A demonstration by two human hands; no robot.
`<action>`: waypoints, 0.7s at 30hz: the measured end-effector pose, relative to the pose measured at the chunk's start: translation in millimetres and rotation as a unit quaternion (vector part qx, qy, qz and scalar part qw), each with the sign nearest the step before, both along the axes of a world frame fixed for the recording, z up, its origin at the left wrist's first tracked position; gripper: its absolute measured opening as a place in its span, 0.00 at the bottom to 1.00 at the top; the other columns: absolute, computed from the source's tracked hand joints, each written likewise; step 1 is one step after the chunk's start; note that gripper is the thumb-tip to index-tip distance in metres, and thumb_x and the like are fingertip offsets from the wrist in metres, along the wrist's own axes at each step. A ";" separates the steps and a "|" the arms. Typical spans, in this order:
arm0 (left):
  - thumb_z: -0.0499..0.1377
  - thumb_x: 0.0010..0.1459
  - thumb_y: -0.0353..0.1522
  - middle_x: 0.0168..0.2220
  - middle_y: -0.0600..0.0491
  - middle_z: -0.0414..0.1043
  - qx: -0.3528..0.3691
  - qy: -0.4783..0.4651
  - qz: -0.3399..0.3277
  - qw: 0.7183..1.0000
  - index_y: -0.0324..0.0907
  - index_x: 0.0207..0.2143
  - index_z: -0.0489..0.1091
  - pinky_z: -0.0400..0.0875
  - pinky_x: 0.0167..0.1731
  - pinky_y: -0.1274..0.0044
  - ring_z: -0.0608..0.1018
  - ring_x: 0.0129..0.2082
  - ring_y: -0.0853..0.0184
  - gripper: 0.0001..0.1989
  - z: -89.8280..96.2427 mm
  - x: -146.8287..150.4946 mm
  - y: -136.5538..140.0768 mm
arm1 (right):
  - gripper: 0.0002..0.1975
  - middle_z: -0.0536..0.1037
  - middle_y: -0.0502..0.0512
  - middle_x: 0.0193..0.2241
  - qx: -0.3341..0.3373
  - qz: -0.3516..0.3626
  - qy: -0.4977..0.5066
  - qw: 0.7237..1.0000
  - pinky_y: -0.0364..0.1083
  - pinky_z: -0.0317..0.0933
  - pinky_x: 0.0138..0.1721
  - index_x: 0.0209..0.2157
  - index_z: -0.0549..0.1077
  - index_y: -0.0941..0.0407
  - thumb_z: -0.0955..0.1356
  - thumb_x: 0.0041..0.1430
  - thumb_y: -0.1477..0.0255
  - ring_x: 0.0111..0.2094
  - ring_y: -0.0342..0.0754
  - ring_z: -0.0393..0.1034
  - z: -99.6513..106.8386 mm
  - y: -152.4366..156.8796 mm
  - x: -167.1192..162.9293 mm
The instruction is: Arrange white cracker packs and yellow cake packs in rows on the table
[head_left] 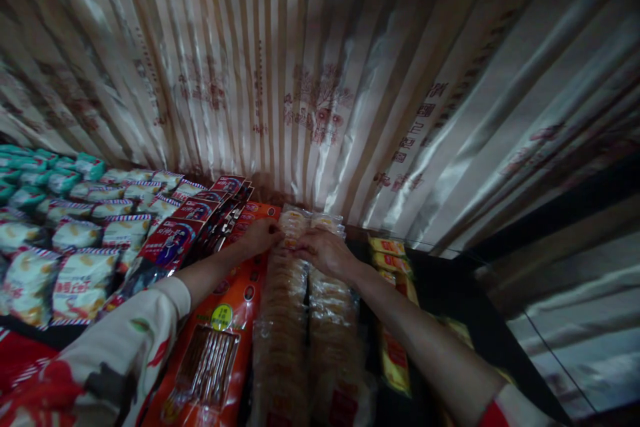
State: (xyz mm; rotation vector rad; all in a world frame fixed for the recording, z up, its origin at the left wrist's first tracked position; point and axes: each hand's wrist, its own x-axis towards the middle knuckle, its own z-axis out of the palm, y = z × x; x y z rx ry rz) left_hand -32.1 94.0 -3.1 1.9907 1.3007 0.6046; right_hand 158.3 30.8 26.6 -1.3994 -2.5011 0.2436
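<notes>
Clear packets (286,293), two rows, my left hand (261,235) and right hand (327,252) at the far end, fingers curled, grip unclear, seemingly straightening, next calling for even alignment; orange packs (235,313) left, yellow packs (393,260) right.

A pleated, printed curtain (320,93) hangs dimly lit behind the black table (443,283)

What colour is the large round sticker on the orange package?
The sticker is yellow-green, seen best in the head view.

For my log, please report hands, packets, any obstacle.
Left hand, right hand at far end of clear-wrapped packets. Two adjacent rows. Orange packets alongside; no obstacle seen.
</notes>
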 end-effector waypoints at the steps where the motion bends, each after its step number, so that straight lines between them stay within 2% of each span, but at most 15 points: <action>1: 0.56 0.48 0.31 0.23 0.56 0.71 -0.001 -0.001 0.002 1.000 0.37 0.27 0.70 0.65 0.27 0.80 0.72 0.25 0.71 0.05 -0.7 0.0 0.1 | 0.08 0.77 0.52 0.29 -0.004 -0.004 0.000 1.000 0.44 0.56 0.40 0.30 0.75 0.55 0.66 0.57 0.67 0.35 0.46 0.69 -0.7 0.2 -0.7; 6: 0.57 0.48 0.31 0.23 0.56 0.71 0.000 -0.007 0.005 1.000 0.38 0.27 0.70 0.66 0.27 0.80 0.72 0.25 0.71 0.05 -3.5 -0.4 0.3 | 0.08 0.77 0.54 0.31 -0.029 -0.045 -0.029 0.998 0.43 0.56 0.39 0.34 0.73 0.57 0.64 0.59 0.69 0.36 0.46 0.68 1.4 -5.1 -5.9; 9: 0.57 0.48 0.31 0.23 0.56 0.71 -0.001 -0.018 0.005 1.000 0.38 0.26 0.69 0.66 0.27 0.81 0.72 0.26 0.71 0.05 -4.8 -1.7 -0.2 | 0.10 0.77 0.56 0.35 -0.015 -0.071 -0.070 0.995 0.44 0.56 0.42 0.37 0.72 0.58 0.61 0.62 0.70 0.39 0.48 0.68 5.7 -9.5 -11.4; 14: 0.56 0.51 0.35 0.28 0.53 0.72 -0.007 -0.038 0.015 0.999 0.38 0.30 0.68 0.67 0.30 0.79 0.73 0.30 0.69 0.08 0.9 -6.7 -6.4 | 0.12 0.77 0.59 0.35 0.013 -0.131 -0.112 0.985 0.45 0.55 0.44 0.38 0.71 0.60 0.59 0.62 0.69 0.40 0.50 0.68 7.3 -11.4 -18.5; 17: 0.58 0.50 0.39 0.28 0.54 0.71 0.013 -0.013 0.022 1.000 0.39 0.30 0.67 0.65 0.29 0.79 0.72 0.28 0.69 0.12 8.2 -10.0 -12.4 | 0.11 0.77 0.59 0.35 0.021 -0.154 -0.109 0.982 0.45 0.55 0.44 0.37 0.71 0.59 0.60 0.62 0.70 0.39 0.50 0.68 5.9 -12.7 -20.2; 21: 0.60 0.48 0.38 0.26 0.55 0.69 0.048 0.035 0.027 0.998 0.39 0.29 0.66 0.64 0.28 0.79 0.71 0.27 0.69 0.11 14.9 -11.6 -17.7 | 0.10 0.77 0.59 0.35 0.027 -0.167 -0.102 0.980 0.45 0.55 0.45 0.38 0.70 0.59 0.60 0.61 0.71 0.39 0.50 0.69 5.6 -15.6 -21.4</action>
